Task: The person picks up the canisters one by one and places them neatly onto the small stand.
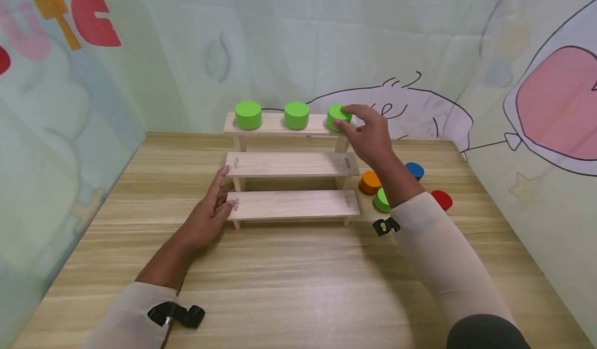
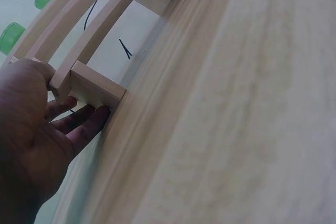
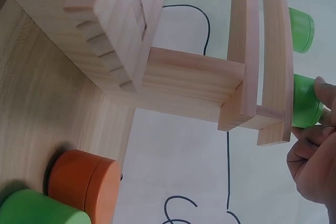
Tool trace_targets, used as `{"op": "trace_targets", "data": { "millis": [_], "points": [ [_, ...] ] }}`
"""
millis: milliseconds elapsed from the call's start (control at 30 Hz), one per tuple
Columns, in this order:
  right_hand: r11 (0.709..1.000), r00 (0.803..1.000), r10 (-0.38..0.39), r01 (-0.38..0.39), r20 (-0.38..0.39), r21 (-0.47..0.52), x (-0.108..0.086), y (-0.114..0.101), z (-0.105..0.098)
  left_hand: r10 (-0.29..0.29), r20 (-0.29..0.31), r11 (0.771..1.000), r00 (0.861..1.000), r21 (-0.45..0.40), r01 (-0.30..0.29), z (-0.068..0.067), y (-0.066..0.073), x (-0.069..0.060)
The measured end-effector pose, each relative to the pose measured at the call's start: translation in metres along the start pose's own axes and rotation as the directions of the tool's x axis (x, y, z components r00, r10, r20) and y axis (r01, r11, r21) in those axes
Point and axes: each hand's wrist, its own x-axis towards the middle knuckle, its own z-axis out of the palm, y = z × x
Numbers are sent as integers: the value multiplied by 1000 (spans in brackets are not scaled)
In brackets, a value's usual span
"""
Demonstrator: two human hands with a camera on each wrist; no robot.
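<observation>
A three-step wooden stand (image 1: 294, 164) stands on the table, its top step bearing a row of three green round blocks. The left (image 1: 248, 115) and middle (image 1: 296, 115) green blocks sit apart from each other. At the right end of that step, my right hand (image 1: 370, 135) pinches the third green block (image 1: 337, 119) between thumb and fingers; the right wrist view shows this block (image 3: 305, 100) against the step. My left hand (image 1: 207, 214) holds the stand's left end, thumb at the bottom step and fingers against the side support (image 2: 97, 85). The two lower steps are bare.
Right of the stand lie an orange block (image 1: 370, 182), another green block (image 1: 381, 201), a blue block (image 1: 414, 170) and a red block (image 1: 441, 200). The right forearm partly covers some of them. A printed cloth (image 1: 289, 43) hangs behind the wooden table (image 1: 289, 287).
</observation>
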Motion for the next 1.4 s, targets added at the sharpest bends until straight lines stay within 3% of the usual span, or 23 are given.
{"op": "trace_targets", "data": {
  "millis": [167, 367, 667, 900, 1133, 1400],
  "points": [
    [1000, 1000, -7, 7, -30, -4, -2, 6, -1, 4, 2, 1000, 1000, -5, -4, 1, -1, 0],
    [997, 994, -15, 24, -106, 79, -7, 17, -12, -1, 0, 1000, 1000, -5, 1, 0, 0, 0],
    [985, 975, -72, 102, -210, 136, -32, 24, -32, 15, -2, 1000, 1000, 4, -15, -1, 0, 1],
    [996, 990, 14, -3, -139, 85, -59, 28, -46, 10, 2, 1000, 1000, -2, -10, 0, -1, 1],
    [991, 994, 84, -76, -75, 110, -82, 44, -53, 17, 2, 1000, 1000, -9, -16, 0, -2, 2],
    [978, 981, 179, -186, 79, 92, -102, 62, -55, 12, 2, 1000, 1000, -15, -12, 0, 0, 1]
  ]
}}
